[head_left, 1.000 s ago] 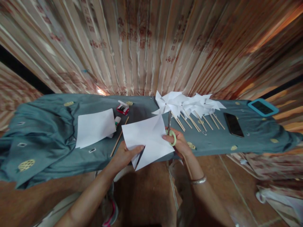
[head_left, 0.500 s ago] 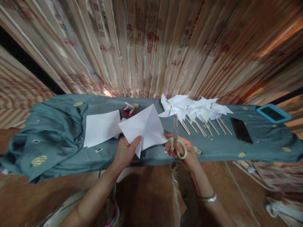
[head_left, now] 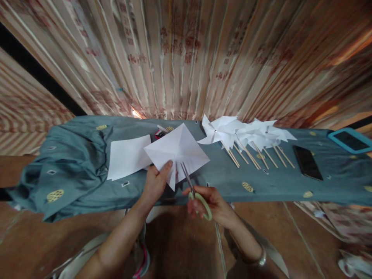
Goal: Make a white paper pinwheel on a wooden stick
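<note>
My left hand (head_left: 157,182) pinches a square of white paper (head_left: 180,145) near its lower corner, thumb on top. Creases run across the paper, and a slit shows beside the thumb. My right hand (head_left: 210,199) is closed around the green handles of a pair of scissors (head_left: 190,184). Their blades point up and left, lying over the lower part of the paper; I cannot tell whether they are cutting. A stack of white paper (head_left: 129,157) lies to the left, partly behind the held sheet. A small red and black object (head_left: 161,133) is half hidden behind it.
Several white paper pinwheels (head_left: 247,131) on wooden sticks lie at the back right. Farther right are a black phone (head_left: 307,162) and a blue-framed tablet (head_left: 353,139). A green patterned cloth (head_left: 87,186) covers the narrow table. A curtain (head_left: 186,58) hangs behind.
My right hand has brought the scissors left and down, and the blades have swung from upright to over the paper. The paper has turned slightly in my left hand.
</note>
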`<state>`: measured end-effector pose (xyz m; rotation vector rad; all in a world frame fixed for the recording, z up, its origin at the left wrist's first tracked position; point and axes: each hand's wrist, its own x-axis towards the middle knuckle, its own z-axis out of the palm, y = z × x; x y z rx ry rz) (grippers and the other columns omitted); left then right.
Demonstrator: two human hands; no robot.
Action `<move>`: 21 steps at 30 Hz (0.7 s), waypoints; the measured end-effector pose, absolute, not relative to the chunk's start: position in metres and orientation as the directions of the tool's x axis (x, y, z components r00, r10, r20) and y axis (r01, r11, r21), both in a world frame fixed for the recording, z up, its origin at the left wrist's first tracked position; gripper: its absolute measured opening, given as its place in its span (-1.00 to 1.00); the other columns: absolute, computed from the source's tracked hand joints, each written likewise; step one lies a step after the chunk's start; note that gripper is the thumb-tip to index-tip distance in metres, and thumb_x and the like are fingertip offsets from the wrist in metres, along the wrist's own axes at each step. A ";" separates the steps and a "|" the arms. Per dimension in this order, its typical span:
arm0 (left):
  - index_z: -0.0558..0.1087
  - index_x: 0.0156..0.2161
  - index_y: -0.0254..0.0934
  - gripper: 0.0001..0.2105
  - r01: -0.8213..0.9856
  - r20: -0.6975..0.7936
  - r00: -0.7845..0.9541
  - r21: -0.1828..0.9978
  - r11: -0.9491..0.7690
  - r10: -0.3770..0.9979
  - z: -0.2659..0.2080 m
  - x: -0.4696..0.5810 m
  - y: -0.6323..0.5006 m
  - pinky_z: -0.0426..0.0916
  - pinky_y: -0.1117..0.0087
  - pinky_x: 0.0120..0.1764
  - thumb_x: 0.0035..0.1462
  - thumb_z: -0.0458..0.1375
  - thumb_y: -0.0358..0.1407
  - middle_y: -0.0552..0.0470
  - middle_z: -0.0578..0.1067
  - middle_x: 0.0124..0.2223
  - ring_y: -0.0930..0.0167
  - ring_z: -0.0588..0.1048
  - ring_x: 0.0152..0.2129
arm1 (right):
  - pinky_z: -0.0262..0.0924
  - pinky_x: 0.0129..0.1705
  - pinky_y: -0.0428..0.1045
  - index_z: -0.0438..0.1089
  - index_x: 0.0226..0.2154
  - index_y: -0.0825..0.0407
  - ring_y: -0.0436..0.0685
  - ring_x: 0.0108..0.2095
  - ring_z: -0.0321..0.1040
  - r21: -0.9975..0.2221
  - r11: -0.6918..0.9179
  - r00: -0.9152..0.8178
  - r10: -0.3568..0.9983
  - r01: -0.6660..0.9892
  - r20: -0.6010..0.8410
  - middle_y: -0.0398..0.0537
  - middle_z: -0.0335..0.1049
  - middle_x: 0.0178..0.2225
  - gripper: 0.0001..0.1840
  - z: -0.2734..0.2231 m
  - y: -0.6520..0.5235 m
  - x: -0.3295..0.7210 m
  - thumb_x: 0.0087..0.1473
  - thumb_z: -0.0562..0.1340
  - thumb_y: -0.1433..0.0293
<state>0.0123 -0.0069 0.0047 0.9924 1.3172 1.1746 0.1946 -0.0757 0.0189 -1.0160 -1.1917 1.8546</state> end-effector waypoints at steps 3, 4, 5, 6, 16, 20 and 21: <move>0.50 -0.56 -0.34 -0.65 -0.102 -0.225 -0.080 0.971 0.216 0.971 0.009 0.015 -0.008 0.31 0.42 -0.54 -0.13 0.27 -0.02 -0.04 0.51 -0.61 0.39 0.42 -0.66 | 0.14 -0.61 -0.17 0.40 -0.27 0.09 -0.07 -0.62 0.32 -0.911 -0.392 -0.464 0.836 -0.129 -0.294 -0.18 0.40 -0.56 -0.51 0.006 -0.072 0.184 -0.07 0.33 0.01; 0.50 -0.56 -0.34 -0.64 -0.110 -0.222 -0.078 0.971 0.213 0.972 0.009 0.016 -0.008 0.32 0.42 -0.53 -0.13 0.27 -0.02 -0.04 0.52 -0.60 0.38 0.44 -0.64 | 0.13 -0.61 -0.18 0.40 -0.28 0.09 -0.08 -0.62 0.32 -0.906 -0.401 -0.468 0.832 -0.137 -0.298 -0.19 0.40 -0.56 -0.50 0.003 -0.071 0.183 -0.08 0.34 0.01; 0.50 -0.57 -0.34 -0.64 -0.120 -0.217 -0.077 0.971 0.207 0.973 0.010 0.016 -0.008 0.34 0.42 -0.50 -0.13 0.28 -0.02 -0.05 0.53 -0.59 0.38 0.45 -0.62 | 0.13 -0.62 -0.18 0.40 -0.29 0.09 -0.08 -0.63 0.32 -0.902 -0.407 -0.469 0.831 -0.145 -0.299 -0.19 0.40 -0.57 -0.50 0.000 -0.071 0.182 -0.09 0.34 0.01; 0.51 -0.56 -0.34 -0.64 -0.134 -0.212 -0.076 0.970 0.201 0.974 0.010 0.016 -0.008 0.36 0.42 -0.47 -0.13 0.28 -0.01 -0.06 0.54 -0.58 0.36 0.47 -0.60 | 0.12 -0.62 -0.18 0.40 -0.29 0.08 -0.09 -0.63 0.32 -0.899 -0.410 -0.466 0.832 -0.152 -0.301 -0.19 0.40 -0.57 -0.51 -0.001 -0.070 0.182 -0.09 0.34 0.01; 0.55 -0.41 -0.41 -0.58 -0.279 -0.275 -0.063 0.928 0.248 0.959 0.009 0.019 -0.012 0.40 0.39 -0.44 -0.16 0.32 -0.01 -0.10 0.59 -0.50 0.33 0.53 -0.57 | 0.11 -0.63 -0.18 0.40 -0.32 0.08 -0.09 -0.65 0.30 -0.877 -0.447 -0.441 0.832 -0.175 -0.336 -0.22 0.40 -0.60 -0.48 -0.001 -0.066 0.173 -0.16 0.38 0.01; 0.56 -0.31 -0.43 -0.56 -0.348 -0.280 -0.043 0.904 0.248 0.959 0.002 0.021 -0.012 0.39 0.41 -0.46 -0.11 0.30 -0.02 -0.11 0.61 -0.47 0.32 0.54 -0.54 | 0.11 -0.63 -0.17 0.39 -0.30 0.08 -0.09 -0.66 0.29 -0.868 -0.451 -0.400 0.849 -0.207 -0.345 -0.22 0.41 -0.60 -0.43 -0.003 -0.065 0.167 -0.23 0.40 -0.02; 0.56 -0.28 -0.43 -0.56 -0.356 -0.279 -0.043 0.901 0.247 0.959 0.001 0.022 -0.012 0.38 0.41 -0.46 -0.09 0.29 -0.02 -0.12 0.61 -0.47 0.32 0.55 -0.54 | 0.11 -0.63 -0.17 0.39 -0.29 0.07 -0.08 -0.65 0.29 -0.871 -0.444 -0.389 0.856 -0.212 -0.342 -0.22 0.41 -0.60 -0.43 -0.004 -0.065 0.166 -0.23 0.41 -0.01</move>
